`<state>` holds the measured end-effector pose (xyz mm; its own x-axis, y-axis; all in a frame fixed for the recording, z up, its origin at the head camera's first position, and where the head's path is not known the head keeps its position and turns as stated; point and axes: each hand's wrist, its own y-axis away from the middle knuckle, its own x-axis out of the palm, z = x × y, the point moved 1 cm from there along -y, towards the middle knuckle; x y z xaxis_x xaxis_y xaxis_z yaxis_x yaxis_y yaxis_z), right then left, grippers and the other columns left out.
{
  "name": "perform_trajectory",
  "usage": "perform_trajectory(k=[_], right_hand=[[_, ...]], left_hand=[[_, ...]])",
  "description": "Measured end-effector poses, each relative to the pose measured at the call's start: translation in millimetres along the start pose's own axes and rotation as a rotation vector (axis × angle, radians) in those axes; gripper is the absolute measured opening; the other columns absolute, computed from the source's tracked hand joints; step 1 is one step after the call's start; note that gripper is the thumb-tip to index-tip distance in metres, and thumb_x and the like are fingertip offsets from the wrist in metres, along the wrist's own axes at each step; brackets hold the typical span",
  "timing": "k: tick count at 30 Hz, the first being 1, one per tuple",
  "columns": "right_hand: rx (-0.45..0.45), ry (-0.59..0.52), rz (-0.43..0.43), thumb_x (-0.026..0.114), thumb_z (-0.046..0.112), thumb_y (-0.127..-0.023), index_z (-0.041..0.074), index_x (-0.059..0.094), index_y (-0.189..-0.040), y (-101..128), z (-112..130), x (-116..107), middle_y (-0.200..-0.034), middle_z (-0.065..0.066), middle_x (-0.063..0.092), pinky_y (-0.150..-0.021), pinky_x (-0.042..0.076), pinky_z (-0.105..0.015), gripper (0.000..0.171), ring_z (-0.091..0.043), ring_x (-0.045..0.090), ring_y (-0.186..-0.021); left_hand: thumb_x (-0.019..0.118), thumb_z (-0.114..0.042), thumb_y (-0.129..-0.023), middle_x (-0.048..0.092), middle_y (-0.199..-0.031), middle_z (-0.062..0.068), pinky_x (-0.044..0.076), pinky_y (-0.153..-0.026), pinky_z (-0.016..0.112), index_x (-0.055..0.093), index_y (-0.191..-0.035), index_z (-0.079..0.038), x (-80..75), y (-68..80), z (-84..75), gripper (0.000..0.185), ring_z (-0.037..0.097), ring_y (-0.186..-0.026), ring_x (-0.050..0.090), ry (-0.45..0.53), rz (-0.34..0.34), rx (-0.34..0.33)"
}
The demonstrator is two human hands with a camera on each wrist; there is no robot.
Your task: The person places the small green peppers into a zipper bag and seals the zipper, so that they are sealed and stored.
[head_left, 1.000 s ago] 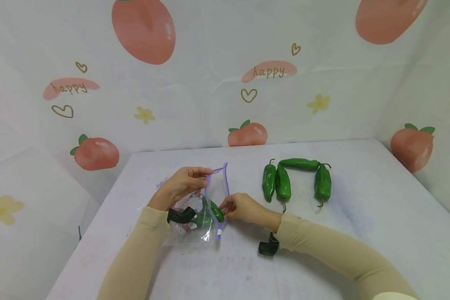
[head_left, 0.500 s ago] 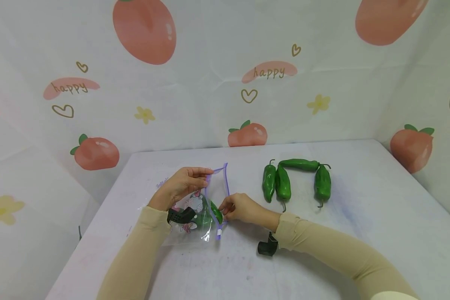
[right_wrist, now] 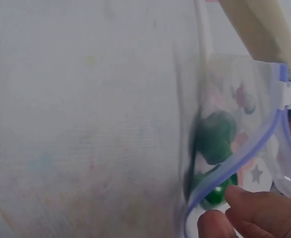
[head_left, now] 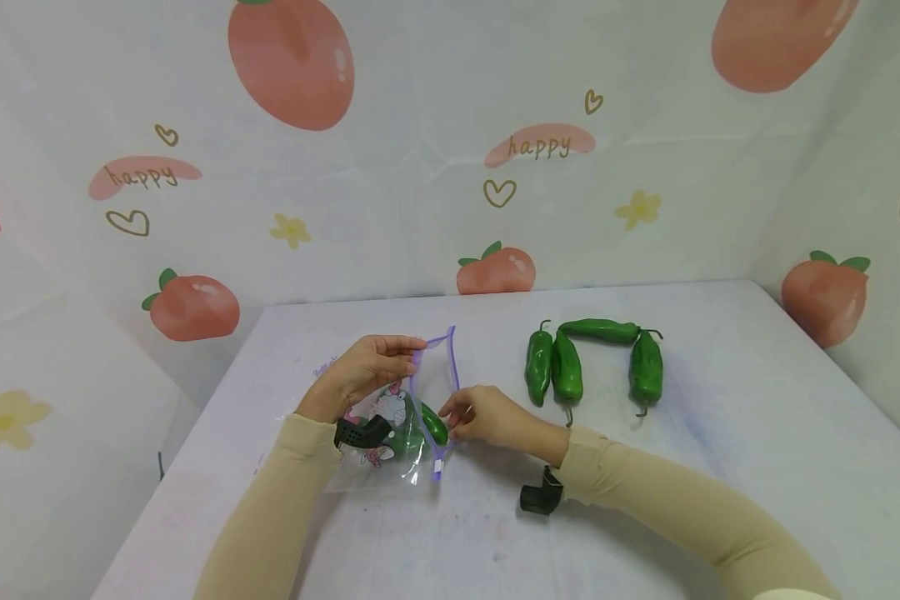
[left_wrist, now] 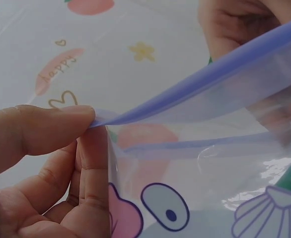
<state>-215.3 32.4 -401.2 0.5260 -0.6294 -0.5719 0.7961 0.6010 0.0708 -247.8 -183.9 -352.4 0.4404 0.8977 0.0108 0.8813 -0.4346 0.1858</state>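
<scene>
Two hands work here: my left hand [head_left: 363, 367] pinches the bag [head_left: 401, 417] rim open, my right hand [head_left: 487, 414] grips the pepper [head_left: 434, 424]; I should push it deeper, keeping the mouth wide.

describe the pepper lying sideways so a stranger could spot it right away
On the white table, right of the hands and the clear zip bag, sits a cluster of four green peppers. Look at its far edge: the sideways pepper lies crosswise above the tops of the others. The other three point lengthwise toward the person.
</scene>
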Motion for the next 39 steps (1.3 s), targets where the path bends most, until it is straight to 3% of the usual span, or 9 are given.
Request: perform_trajectory(k=[6,10,18,23,28,33,39], right_hand=[[-0.033,0.013,-0.025,0.073,0.001,-0.082,0.001,0.07,-0.107,9,8,-13,-0.088,-0.005,0.07,-0.072,0.054,-0.022,0.026,-0.01,0.064,-0.078],[-0.071,0.016,-0.046,0.072,0.003,-0.084,0.0,0.069,-0.11,16,16,-26,-0.094,-0.011,0.071,-0.074,0.054,-0.023,0.026,-0.012,0.065,-0.082],[-0.072,0.041,-0.125,0.074,0.009,-0.085,0.006,0.069,-0.111,29,27,-56,-0.101,-0.008,0.07,-0.076,0.055,-0.028,0.027,-0.018,0.067,-0.092],[-0.087,0.04,-0.197,0.074,0.015,-0.085,0.011,0.066,-0.119,39,27,-76,-0.108,-0.005,0.069,-0.079,0.055,-0.031,0.035,-0.019,0.068,-0.099],[-0.096,-0.005,-0.247,0.074,0.018,-0.086,0.01,0.057,-0.132,49,22,-95,-0.12,-0.01,0.064,-0.089,0.053,-0.038,0.049,-0.025,0.064,-0.11],[-0.101,-0.08,-0.294,0.073,0.015,-0.087,0.009,0.046,-0.142,58,11,-112,-0.133,-0.013,0.056,-0.096,0.05,-0.037,0.062,-0.03,0.056,-0.122],[-0.074,-0.066,-0.365,0.071,0.023,-0.089,0.017,0.03,-0.152,72,-2,-128,-0.146,-0.012,0.045,-0.102,0.044,-0.04,0.075,-0.031,0.046,-0.133]], left_hand=[[0.062,0.004,-0.088,0.06,-0.101,-0.001,0.045,-0.065,0.02,0.061,-0.121,0.0,-0.8,-0.6,1.0,0.033,0.009,-0.08,0.053,-0.009,0.005,0.002],[0.062,0.004,-0.088,0.06,-0.103,-0.001,0.046,-0.067,0.019,0.059,-0.124,0.002,-1.1,-0.9,1.1,0.037,0.009,-0.081,0.053,-0.022,0.001,0.006],[0.063,0.004,-0.088,0.061,-0.104,0.0,0.047,-0.067,0.02,0.056,-0.126,0.004,-1.3,-0.4,0.1,0.038,0.011,-0.082,0.055,-0.02,0.009,0.009],[0.063,0.002,-0.089,0.06,-0.102,-0.001,0.046,-0.066,0.021,0.056,-0.127,0.005,-1.9,-0.7,-0.1,0.038,0.01,-0.081,0.053,-0.031,0.005,0.01],[0.061,0.004,-0.089,0.058,-0.1,-0.004,0.045,-0.069,0.019,0.048,-0.133,0.011,-2.4,-2.4,1.0,0.046,0.007,-0.083,0.053,-0.031,0.02,0.01],[0.061,0.004,-0.089,0.058,-0.098,-0.004,0.044,-0.066,0.018,0.044,-0.134,0.014,-2.5,-3.2,1.5,0.05,0.006,-0.08,0.053,-0.025,0.029,0.014],[0.06,0.005,-0.089,0.057,-0.097,-0.004,0.044,-0.066,0.018,0.042,-0.136,0.015,-0.9,-2.4,0.5,0.051,0.006,-0.078,0.052,-0.025,0.025,0.007]])
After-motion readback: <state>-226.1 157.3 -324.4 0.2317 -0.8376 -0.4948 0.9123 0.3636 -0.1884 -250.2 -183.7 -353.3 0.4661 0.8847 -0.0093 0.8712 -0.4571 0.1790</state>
